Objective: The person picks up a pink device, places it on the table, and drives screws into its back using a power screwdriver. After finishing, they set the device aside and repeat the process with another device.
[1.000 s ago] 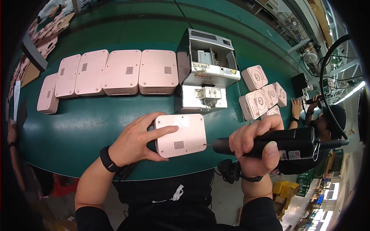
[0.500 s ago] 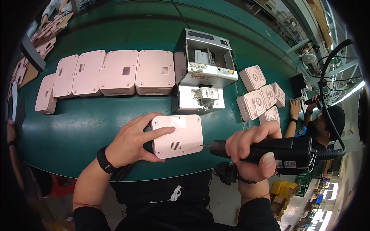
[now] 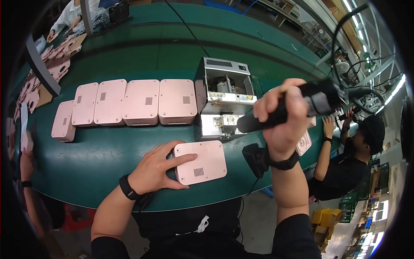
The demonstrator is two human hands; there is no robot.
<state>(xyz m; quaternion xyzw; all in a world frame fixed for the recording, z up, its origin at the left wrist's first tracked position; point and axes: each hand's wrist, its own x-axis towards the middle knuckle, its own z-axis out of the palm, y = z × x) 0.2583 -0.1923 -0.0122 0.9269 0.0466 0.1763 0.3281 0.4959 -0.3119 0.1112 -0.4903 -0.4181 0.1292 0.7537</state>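
A pale pink plastic housing (image 3: 209,162) lies flat on the green bench in front of me, its face with vent slots and corner screw holes up. My left hand (image 3: 159,166) grips its left end, index finger laid across the top. Above the bench to the right, my right hand (image 3: 284,116) is wrapped round a black corded electric screwdriver (image 3: 263,122). The screwdriver's nose is at the front of a silver and black screw feeder (image 3: 226,97), by the metal pick-up block (image 3: 228,122). The bit's tip cannot be made out there.
Several pink housings (image 3: 140,101) stand in a row left of the feeder. More pink parts (image 3: 304,142) lie partly hidden behind my right arm. A co-worker (image 3: 358,146) sits at the right; another person's hand (image 3: 26,162) shows at the left edge. Pink flat sheets (image 3: 54,64) pile up far left.
My right hand has lifted the screwdriver off the housing's lower right corner and swung it up and left to the feeder. My left hand stays on the housing. The view has shifted.
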